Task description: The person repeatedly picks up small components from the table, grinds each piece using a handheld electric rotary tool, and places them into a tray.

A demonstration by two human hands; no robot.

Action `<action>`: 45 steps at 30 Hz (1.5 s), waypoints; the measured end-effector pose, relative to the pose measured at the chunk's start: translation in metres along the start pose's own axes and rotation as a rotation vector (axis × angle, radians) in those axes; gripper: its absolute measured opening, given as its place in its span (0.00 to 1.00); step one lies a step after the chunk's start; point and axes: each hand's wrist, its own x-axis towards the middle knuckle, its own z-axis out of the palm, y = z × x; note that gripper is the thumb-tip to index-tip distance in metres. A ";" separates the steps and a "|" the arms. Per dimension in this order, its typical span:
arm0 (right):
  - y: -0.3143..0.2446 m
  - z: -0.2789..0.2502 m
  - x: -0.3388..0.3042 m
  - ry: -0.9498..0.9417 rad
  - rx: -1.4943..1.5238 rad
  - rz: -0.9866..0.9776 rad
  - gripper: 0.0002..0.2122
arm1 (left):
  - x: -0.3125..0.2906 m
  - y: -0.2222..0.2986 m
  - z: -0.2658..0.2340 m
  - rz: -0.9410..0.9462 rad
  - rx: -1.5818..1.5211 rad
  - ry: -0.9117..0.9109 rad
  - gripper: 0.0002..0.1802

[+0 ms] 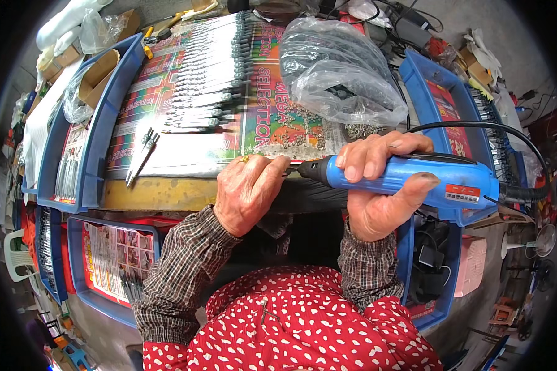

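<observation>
Along the near edge of the patterned surface, open room at left; behind, one plastic bag, one row of slender pieces, too crowded to count. One blue power driver, level over the edge, gripped by the right hand, fingers on top; left hand, knuckles up, pinching one small dark piece at the driver tip.

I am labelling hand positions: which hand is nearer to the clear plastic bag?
Right. The right hand, gripping the blue power tool, is just below the clear plastic bag in the picture; the left hand is farther off, below and left.
</observation>
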 end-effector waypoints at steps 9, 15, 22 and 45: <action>-0.002 -0.002 0.001 0.005 -0.012 -0.002 0.24 | -0.001 -0.005 0.003 0.046 0.009 0.004 0.14; -0.006 -0.007 0.001 0.022 -0.035 0.003 0.24 | -0.005 -0.005 -0.003 0.033 0.027 -0.011 0.15; -0.011 -0.014 -0.003 0.041 -0.069 -0.008 0.24 | -0.004 0.001 -0.004 0.058 0.035 -0.003 0.15; -0.019 0.009 -0.009 -0.133 -0.010 0.001 0.21 | -0.029 0.041 -0.036 -0.889 -0.711 -0.018 0.05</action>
